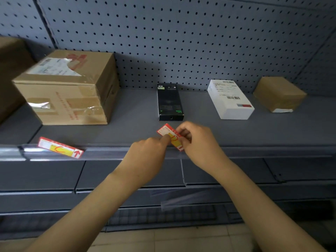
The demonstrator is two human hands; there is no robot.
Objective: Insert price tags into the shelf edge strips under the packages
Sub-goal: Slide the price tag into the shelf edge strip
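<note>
A red, white and yellow price tag (168, 132) is held tilted at the shelf's front edge, just below the black box (170, 101). My left hand (147, 155) presses on it with the fingertips, and my right hand (197, 142) pinches its right end. Its lower corner meets the clear edge strip (109, 152). A second price tag (61, 147) sits at a slant in the strip under the large cardboard box (69, 88).
A white box (230, 100) and a small brown parcel (279, 94) stand on the grey shelf (136, 124) to the right. Another brown box (11, 73) is at the far left. Perforated back panel behind; lower shelves and a tiled floor below.
</note>
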